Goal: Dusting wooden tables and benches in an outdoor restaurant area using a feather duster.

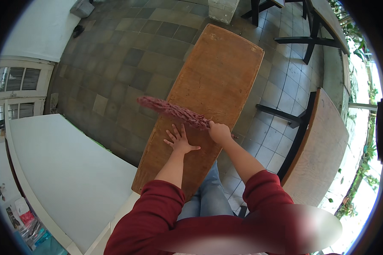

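A long, dusty-red bundle of fluffy yarn-like strands, perhaps a duster [178, 112], lies across or just over a brown wooden tabletop [217, 76]. Its far tip reaches past the table's left edge. My right hand [219, 132] is closed around the bundle's right end, near the table's right edge, and a small reddish end shows beyond the fist. Below the bundle, my left hand [180, 142] is spread over the wood with its fingers apart and holds nothing. Whether its palm presses on the wood I cannot tell.
A large white panel [73, 178] stands at the left, close to the table's lower left edge. To the right are a wooden table with a dark frame [320, 153] and another dark-legged table [311, 40]. A pale block pillar [222, 11] rises beyond the far end.
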Tool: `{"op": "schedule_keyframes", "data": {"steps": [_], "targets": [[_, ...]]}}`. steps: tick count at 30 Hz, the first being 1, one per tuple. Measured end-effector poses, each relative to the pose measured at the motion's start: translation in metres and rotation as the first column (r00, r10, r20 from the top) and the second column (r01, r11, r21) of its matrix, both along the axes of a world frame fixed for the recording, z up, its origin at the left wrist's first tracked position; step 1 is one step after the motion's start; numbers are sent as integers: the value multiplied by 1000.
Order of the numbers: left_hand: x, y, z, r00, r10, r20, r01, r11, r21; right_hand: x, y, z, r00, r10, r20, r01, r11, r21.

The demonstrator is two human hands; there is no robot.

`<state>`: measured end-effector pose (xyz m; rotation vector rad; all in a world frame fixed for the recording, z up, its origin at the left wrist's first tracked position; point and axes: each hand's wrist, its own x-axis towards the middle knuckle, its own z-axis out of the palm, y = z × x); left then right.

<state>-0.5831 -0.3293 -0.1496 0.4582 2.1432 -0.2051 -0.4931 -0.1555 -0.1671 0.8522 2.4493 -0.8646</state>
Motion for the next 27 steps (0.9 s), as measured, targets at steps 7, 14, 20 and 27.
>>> {"op": "schedule_keyframes", "data": {"steps": [7, 14, 20, 27], "targets": [[0, 11, -11, 996, -46, 80, 45, 999, 9, 48, 18, -31, 667, -732, -136, 730, 679, -77], [-10, 7, -9, 982, -79, 169, 102, 986, -133, 53, -49, -13, 996, -36, 85, 38, 999, -19], [-6, 2, -5, 998, -19, 59, 18, 1000, 10, 1, 53, -12, 671, -740, 50, 739, 663, -117], [-6, -3, -7, 997, -6, 74, 5, 1000, 10, -5, 48, -21, 996, 90, -28, -82, 974, 210]]}}
